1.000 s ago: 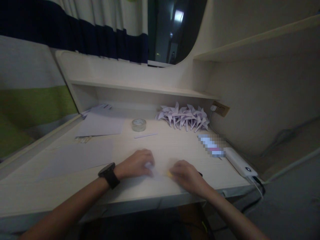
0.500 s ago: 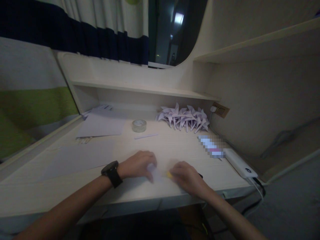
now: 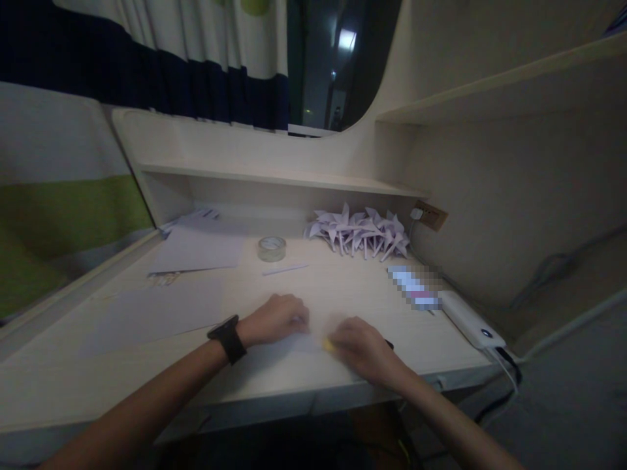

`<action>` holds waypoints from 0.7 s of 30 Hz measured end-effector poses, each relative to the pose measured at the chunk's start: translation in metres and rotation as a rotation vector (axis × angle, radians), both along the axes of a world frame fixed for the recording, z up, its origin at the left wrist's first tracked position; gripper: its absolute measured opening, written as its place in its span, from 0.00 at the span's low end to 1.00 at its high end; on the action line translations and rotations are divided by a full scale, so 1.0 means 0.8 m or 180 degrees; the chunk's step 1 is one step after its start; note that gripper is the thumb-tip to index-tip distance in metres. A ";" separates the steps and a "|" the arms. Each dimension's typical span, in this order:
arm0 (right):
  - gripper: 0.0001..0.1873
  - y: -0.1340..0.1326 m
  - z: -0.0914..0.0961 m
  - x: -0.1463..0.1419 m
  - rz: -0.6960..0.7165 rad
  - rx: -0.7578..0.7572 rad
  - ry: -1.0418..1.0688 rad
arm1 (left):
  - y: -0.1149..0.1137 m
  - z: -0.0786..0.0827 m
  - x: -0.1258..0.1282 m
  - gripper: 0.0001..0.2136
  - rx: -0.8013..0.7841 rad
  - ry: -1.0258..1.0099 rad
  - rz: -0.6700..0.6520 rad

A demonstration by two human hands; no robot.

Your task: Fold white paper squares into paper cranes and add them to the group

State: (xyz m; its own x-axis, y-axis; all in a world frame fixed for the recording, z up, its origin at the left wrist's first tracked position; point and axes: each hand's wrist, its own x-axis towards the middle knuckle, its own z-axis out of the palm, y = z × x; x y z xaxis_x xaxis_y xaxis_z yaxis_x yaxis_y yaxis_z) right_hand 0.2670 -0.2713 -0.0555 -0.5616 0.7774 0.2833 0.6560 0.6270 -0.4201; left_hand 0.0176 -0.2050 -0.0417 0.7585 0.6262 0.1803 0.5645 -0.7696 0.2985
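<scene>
My left hand, with a black watch on its wrist, is closed, its fingers curled down on a small piece of white paper at the front of the desk. Just to the right, my right hand is closed around a small yellow object, blurred and mostly covered by the fingers. A dark tip shows behind that hand; I cannot tell whether it belongs to the yellow object. Beyond my hands lie a thin white paper stick and a roll of clear tape.
Several white paper pinwheels are heaped at the back. White sheets lie at the left, another sheet nearer. A phone-like device with a pixelated screen and a white power bank with cables are on the right. A shelf overhangs the back.
My left hand has shifted slightly right, and its thumb and fingers have closed further over the paper. My right hand with the yellow object has moved slightly left.
</scene>
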 end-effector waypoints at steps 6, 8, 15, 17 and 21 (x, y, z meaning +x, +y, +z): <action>0.08 0.000 0.004 -0.002 -0.0056 -0.0086 -0.0054 | -0.004 -0.004 -0.001 0.09 -0.0007 0.0046 0.0183; 0.08 0.001 0.006 -0.002 -0.0059 -0.0104 -0.0078 | -0.004 -0.005 -0.002 0.09 -0.0055 0.0053 0.0237; 0.07 0.006 0.009 -0.002 -0.0012 -0.0177 -0.0129 | -0.013 -0.005 0.002 0.09 0.0183 0.0154 0.0537; 0.07 0.005 0.008 -0.003 -0.0021 -0.0179 -0.0121 | -0.017 -0.008 0.003 0.09 0.0276 0.0132 0.0587; 0.07 0.002 0.008 -0.003 0.0027 -0.0189 -0.0130 | -0.022 -0.017 0.005 0.10 0.0383 0.0055 0.0627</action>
State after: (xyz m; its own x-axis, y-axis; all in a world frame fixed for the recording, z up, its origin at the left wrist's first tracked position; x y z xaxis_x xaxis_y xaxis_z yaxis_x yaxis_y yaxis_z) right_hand 0.2643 -0.2694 -0.0488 -0.5784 0.7874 0.2134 0.6682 0.6073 -0.4297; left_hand 0.0212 -0.2228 -0.0555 0.6274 0.7372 0.2508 0.7115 -0.6736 0.2002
